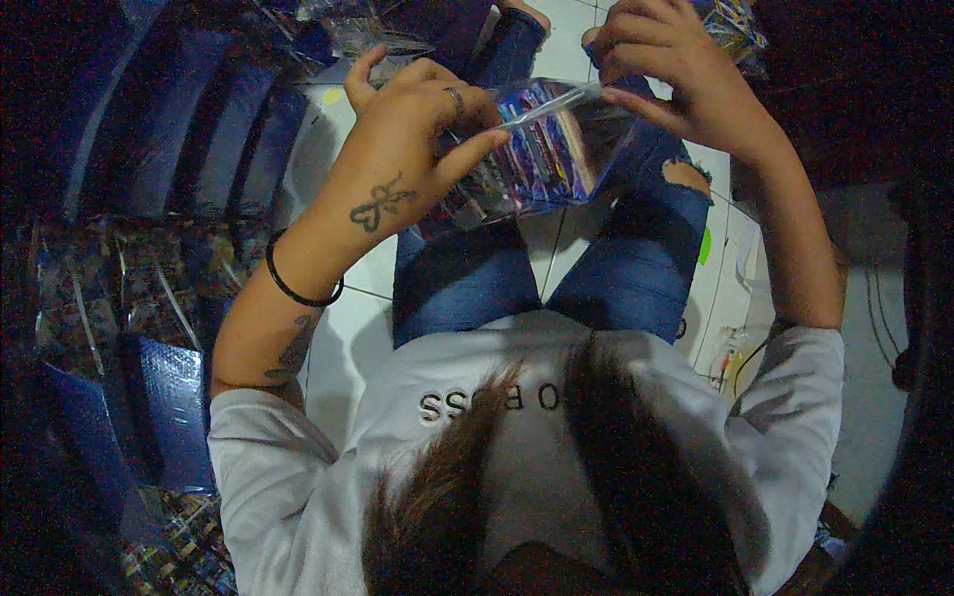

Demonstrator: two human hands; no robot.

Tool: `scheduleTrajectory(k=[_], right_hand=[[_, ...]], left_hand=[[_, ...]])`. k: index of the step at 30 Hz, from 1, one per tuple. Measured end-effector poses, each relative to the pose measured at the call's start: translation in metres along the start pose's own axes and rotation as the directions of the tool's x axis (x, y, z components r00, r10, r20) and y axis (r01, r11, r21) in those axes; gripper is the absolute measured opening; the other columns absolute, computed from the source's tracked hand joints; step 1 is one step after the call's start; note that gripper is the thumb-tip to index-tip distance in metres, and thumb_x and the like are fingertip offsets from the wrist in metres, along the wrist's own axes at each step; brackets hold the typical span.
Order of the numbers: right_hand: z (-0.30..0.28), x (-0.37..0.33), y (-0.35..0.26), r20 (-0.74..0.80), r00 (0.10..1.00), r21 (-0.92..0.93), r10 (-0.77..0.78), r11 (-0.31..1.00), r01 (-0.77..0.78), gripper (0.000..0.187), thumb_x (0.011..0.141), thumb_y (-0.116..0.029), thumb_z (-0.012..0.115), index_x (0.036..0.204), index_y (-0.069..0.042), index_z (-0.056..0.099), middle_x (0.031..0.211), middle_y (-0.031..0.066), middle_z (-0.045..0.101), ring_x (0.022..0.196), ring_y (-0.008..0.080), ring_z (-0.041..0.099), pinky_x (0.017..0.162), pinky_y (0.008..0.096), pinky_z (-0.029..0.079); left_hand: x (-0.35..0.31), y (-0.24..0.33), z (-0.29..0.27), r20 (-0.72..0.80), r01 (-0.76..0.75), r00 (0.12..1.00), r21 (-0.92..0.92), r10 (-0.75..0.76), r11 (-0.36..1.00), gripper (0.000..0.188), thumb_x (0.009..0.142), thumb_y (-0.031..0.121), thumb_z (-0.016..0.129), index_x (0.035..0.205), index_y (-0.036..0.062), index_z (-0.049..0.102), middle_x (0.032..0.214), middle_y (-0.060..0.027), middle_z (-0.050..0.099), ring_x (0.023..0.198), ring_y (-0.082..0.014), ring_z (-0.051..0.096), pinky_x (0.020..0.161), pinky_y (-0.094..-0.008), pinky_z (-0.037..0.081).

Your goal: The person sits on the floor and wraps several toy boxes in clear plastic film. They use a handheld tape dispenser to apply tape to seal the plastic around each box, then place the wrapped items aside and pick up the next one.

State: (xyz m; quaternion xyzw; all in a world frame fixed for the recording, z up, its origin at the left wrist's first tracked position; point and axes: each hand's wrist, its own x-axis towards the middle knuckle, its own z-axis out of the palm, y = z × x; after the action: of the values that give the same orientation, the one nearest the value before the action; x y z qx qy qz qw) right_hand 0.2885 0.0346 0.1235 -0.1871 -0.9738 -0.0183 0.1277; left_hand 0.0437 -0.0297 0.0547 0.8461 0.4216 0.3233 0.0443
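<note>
A clear plastic bag (pixel 616 149) is held up over my lap, with colourful thin packets (pixel 547 149) standing in a row inside it. My left hand (pixel 432 129) is closed on the bag's left side, its thumb pressed along the upper edge and the little finger sticking out. At the right end of that edge, my right hand (pixel 676 74) pinches the plastic between thumb and fingers. The edge is drawn into a narrow, shiny fold between both hands. Part of the packets hides behind my left hand, and I cannot tell whether the bag is sealed.
Several dark blue packs (pixel 174 397) and plastic-wrapped bundles (pixel 149 288) are piled along my left side. More clear-wrapped packets (pixel 368 30) lie ahead, and another bundle (pixel 735 35) is beyond my right hand. White floor tiles (pixel 348 298) show around my legs; small items (pixel 733 353) lie at right.
</note>
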Motion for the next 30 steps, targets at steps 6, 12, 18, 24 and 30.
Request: scheduleTrajectory(k=[6,12,18,24,30], right_hand=[[0.032,0.002,-0.002,-0.019,0.996,0.055,-0.090,0.994,0.091,0.016,0.086,-0.025,0.065,0.093,-0.011,0.065,0.090,0.0022,0.060,0.093,0.0239,0.052,0.087,0.0445,0.034],[0.036,0.009,-0.005,-0.030,0.998,0.110,-0.054,0.992,0.057,0.016,0.080,-0.019,0.069,0.091,-0.008,0.064,0.095,0.0053,0.059,0.098,0.0246,0.052,0.094,0.0447,0.033],[0.042,0.003,-0.006,-0.115,0.993,0.087,-0.005,0.996,0.015,0.014,0.081,-0.018,0.067,0.091,-0.008,0.064,0.093,0.0070,0.058,0.101,0.0248,0.052,0.099,0.0470,0.027],[0.048,0.000,-0.001,-0.049,0.998,0.170,0.034,0.985,-0.026,0.017,0.080,-0.021,0.068,0.091,-0.009,0.064,0.092,0.0056,0.059,0.098,0.0240,0.053,0.099,0.0456,0.029],[0.050,0.001,-0.010,-0.329,0.927,-0.213,-0.179,0.971,0.111,0.020,0.075,-0.020,0.069,0.092,-0.011,0.064,0.094,0.0029,0.061,0.100,0.0233,0.055,0.097,0.0452,0.035]], left_hand=[[0.002,0.003,-0.016,0.059,0.007,0.998,0.060,-0.011,0.998,0.013,0.076,0.027,0.072,0.080,0.0148,0.068,0.080,0.0015,0.063,0.093,-0.0171,0.057,0.104,-0.0510,0.017],[0.005,0.006,-0.031,-0.092,0.107,0.990,-0.037,-0.110,0.994,0.020,0.077,0.031,0.071,0.085,0.0141,0.067,0.087,0.0014,0.063,0.096,-0.0194,0.058,0.106,-0.0500,0.015],[0.013,-0.006,0.017,0.030,0.131,0.991,-0.226,-0.128,0.965,0.020,0.082,0.031,0.066,0.089,0.0124,0.066,0.092,-0.0044,0.062,0.099,-0.0223,0.056,0.102,-0.0498,0.021],[0.019,-0.019,0.018,0.136,0.142,0.986,-0.346,-0.100,0.927,0.020,0.086,0.031,0.062,0.088,0.0113,0.066,0.089,-0.0057,0.062,0.096,-0.0227,0.057,0.096,-0.0404,0.032],[0.028,-0.023,0.017,0.526,0.573,0.807,-0.590,-0.267,0.569,0.024,0.087,0.033,0.062,0.092,0.0094,0.065,0.081,-0.0090,0.063,0.081,-0.0228,0.061,0.078,-0.0267,0.044]])
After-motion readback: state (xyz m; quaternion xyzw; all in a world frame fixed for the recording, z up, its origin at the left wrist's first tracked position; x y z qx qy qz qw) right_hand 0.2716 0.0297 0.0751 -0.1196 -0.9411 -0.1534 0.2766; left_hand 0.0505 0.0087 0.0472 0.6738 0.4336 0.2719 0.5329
